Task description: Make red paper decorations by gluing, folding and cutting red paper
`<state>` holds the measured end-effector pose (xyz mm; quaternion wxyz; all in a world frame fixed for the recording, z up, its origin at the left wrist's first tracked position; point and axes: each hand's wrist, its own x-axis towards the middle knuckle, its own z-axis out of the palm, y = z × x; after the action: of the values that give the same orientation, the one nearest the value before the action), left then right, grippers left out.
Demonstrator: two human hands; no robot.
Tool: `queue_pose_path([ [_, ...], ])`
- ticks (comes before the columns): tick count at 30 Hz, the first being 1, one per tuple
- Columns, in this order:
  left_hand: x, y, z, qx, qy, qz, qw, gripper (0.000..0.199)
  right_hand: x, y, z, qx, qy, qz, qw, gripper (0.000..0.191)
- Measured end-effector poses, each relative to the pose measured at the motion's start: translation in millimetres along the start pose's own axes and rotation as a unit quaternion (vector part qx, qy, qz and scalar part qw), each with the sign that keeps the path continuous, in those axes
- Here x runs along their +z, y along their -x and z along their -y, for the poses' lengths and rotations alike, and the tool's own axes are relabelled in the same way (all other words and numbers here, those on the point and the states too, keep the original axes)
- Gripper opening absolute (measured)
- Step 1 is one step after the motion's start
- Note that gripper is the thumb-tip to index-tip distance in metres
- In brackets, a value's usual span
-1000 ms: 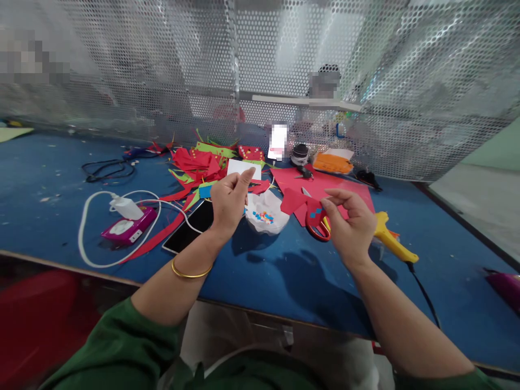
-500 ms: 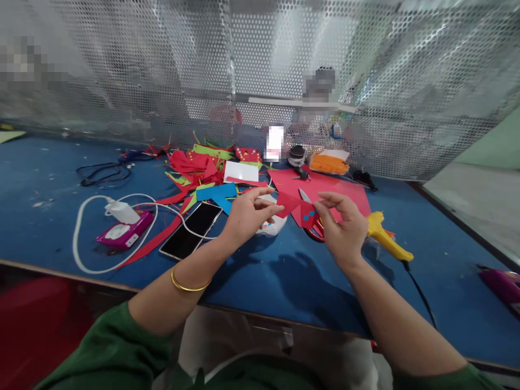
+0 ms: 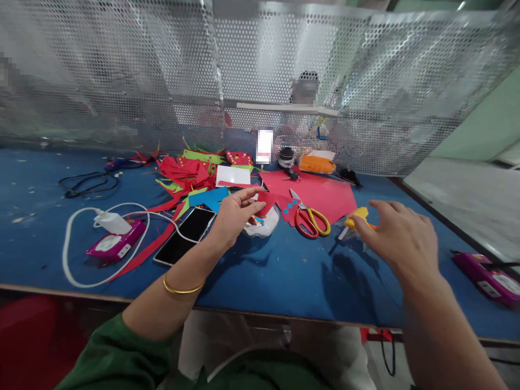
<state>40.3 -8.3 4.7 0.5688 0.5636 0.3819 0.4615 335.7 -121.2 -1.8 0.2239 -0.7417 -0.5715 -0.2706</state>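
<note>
My left hand (image 3: 238, 216) pinches a red paper piece (image 3: 268, 203) between thumb and fingers. The piece stretches to the right and carries small blue squares at that end. Below it sits a white round container (image 3: 266, 227) with small coloured bits in it, partly covered by the hand. My right hand (image 3: 400, 238) is at the yellow glue gun (image 3: 357, 218), thumb and fingers apart. It hides much of the gun, and I cannot tell whether it touches it. Scissors with red and yellow handles (image 3: 312, 222) lie between the hands, on a red sheet (image 3: 325, 189).
A phone (image 3: 184, 236), a purple power strip (image 3: 117, 241) and a looping white cable lie at left. Behind are red and green paper scraps (image 3: 187, 173), a lit phone (image 3: 265, 146) and an orange packet (image 3: 317, 162). A perforated metal screen (image 3: 162, 81) bounds the table; a person is beyond it.
My right hand has let go of the red paper piece and moved right to the glue gun. My left hand still holds the piece. The scissors are now fully uncovered.
</note>
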Motion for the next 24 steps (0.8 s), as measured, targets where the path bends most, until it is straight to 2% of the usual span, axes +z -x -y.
queue_pose_path([
  [3,0.3,0.8,-0.6,0.006,0.009,-0.002,1.000,0.037,16.0,7.9,-37.5,-0.008,-0.001,0.057,0.998,0.027],
  [6,-0.1,1.8,-0.4,0.009,0.006,-0.002,1.000,0.040,32.6,10.3,-52.3,-0.027,-0.061,0.095,0.993,0.021],
  [10,-1.3,1.0,0.4,0.016,-0.003,-0.003,1.000,0.040,40.1,12.2,-53.6,-0.005,-0.041,0.095,0.995,0.018],
  [14,-1.3,-1.3,2.1,0.014,-0.012,-0.010,1.000,0.038,41.6,15.9,-58.3,0.025,-0.001,0.120,0.992,0.023],
  [20,-2.1,-2.2,3.6,0.022,-0.006,-0.012,1.000,0.040,47.7,10.4,-61.7,0.028,-0.020,0.142,0.989,0.023],
  [24,-1.4,0.1,2.1,0.028,-0.016,-0.013,0.999,0.046,40.8,5.8,-55.3,0.042,-0.053,0.126,0.990,0.032],
])
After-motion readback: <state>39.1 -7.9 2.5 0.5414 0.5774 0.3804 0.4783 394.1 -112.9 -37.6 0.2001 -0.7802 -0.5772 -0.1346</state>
